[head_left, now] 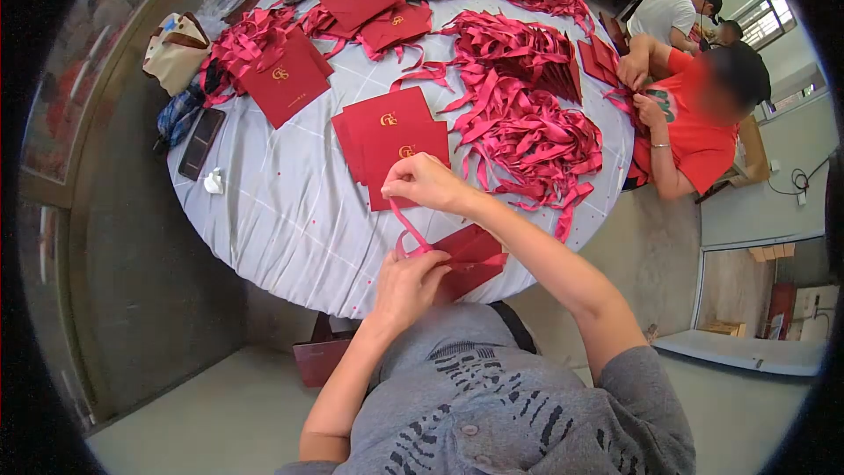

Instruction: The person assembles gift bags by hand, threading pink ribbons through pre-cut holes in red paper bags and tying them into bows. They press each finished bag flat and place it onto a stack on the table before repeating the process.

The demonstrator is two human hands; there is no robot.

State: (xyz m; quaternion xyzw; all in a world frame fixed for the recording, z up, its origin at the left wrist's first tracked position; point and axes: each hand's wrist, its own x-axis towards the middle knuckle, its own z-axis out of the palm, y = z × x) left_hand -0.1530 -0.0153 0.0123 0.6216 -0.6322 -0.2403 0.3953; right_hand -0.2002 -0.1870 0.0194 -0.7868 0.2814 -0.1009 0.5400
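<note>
At the table's near edge, a dark red paper bag (pixel 472 268) lies partly under my hands. Closed fingers of my left hand (pixel 409 283) grip the bag and ribbon at its left edge. A pink ribbon (pixel 406 222) runs up from there, its upper end pinched by my right hand (pixel 428 183). That hand is above a small stack of red paper bags (pixel 391 136) with gold logos. Part of the lower bag is hidden by my right forearm and left fingers.
Ribboned bags lie in heaps (pixel 527 114) on the white-covered round table (pixel 255 211). A phone (pixel 202 143), crumpled tissue (pixel 214 181) and cream bag (pixel 174 53) are at the left. A co-worker in a red shirt (pixel 703 123) handles bags at the right.
</note>
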